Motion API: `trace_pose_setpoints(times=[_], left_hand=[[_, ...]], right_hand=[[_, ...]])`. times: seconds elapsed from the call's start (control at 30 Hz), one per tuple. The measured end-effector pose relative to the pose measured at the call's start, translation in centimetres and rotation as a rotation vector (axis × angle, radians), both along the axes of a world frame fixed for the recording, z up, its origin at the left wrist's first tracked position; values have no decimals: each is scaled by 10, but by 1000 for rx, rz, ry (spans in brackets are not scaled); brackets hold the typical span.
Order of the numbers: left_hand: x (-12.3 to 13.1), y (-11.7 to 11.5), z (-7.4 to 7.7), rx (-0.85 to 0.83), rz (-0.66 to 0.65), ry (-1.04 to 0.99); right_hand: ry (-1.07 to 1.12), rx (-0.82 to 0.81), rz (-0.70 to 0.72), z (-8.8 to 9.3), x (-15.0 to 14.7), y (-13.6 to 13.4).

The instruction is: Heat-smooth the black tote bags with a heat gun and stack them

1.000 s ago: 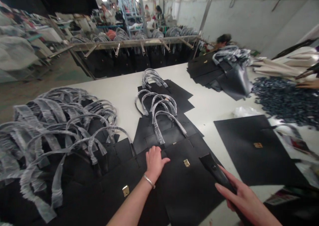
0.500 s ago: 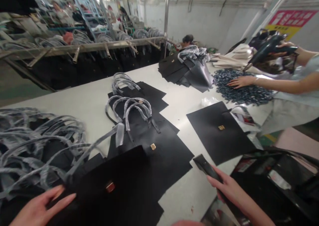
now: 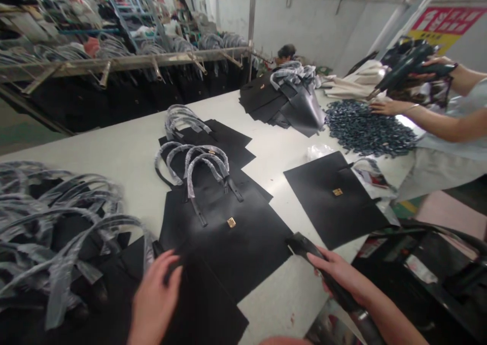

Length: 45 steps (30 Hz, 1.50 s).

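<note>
My left hand (image 3: 155,294) rests over dark panels at the lower left, thumb and fingers apart. Its fingertips are beside the end of a plastic-wrapped handle (image 3: 125,220); I see nothing gripped between them. My right hand (image 3: 342,274) is closed around a long black hand tool (image 3: 304,246) with a flat, squared end. That end lies close to the right corner of a black bag panel (image 3: 243,248), which has a small gold clasp (image 3: 231,222) and wrapped handles (image 3: 207,162). Whether the tool touches the panel I cannot tell.
A heap of wrapped handles (image 3: 57,203) lies at left. Another black panel (image 3: 331,198) lies to the right, near a black bag (image 3: 422,284). Across the table, a co-worker's hand (image 3: 391,106) touches a pile of small dark pieces (image 3: 369,132); the other holds a dark gun-shaped tool (image 3: 411,68).
My left hand has moved right. The clasped panel that was before it has shifted left with its handle, uncovering the panel behind. My right hand and tool have moved slightly left.
</note>
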<state>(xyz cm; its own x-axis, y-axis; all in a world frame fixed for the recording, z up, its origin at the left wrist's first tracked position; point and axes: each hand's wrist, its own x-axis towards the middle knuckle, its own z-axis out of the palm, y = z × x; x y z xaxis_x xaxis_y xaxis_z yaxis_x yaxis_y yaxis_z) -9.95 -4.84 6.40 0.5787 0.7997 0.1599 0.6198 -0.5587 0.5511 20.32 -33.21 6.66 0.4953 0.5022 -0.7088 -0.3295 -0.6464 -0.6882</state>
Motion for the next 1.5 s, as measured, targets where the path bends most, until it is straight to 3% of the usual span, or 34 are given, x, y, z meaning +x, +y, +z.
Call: trace_pose_setpoints(times=[0.17, 0.23, 0.3, 0.4, 0.6, 0.83, 0.97, 1.1, 1.27, 1.37, 1.5], left_hand=[[137, -75, -51, -33, -743, -66], [171, -90, -69, 51, -788, -29], [185, -94, -81, 112, -776, 5], [183, -92, -87, 148, -776, 32], [180, -92, -80, 160, -759, 64], [182, -90, -75, 167, -801, 103], [182, -90, -74, 168, -798, 105], [183, -90, -73, 170, -798, 103], [182, -89, -71, 171, -800, 122], [182, -90, -71, 168, -791, 117], [182, -91, -73, 166, -781, 103]], right_hand=[[69, -14, -12, 6, 4, 2], [65, -13, -4, 8, 8, 8], [55, -6, 7, 9, 12, 17], [41, 7, 24, 10, 18, 26], [27, -38, 78, 13, 22, 20], [-63, -2, 98, 8, 30, 46], [-61, -39, 131, 11, 29, 31], [-28, -55, 115, 12, 27, 30], [-245, -25, 7, 10, 35, 51], [-280, -18, -41, 16, 37, 42], [-130, -33, 26, 20, 24, 23]])
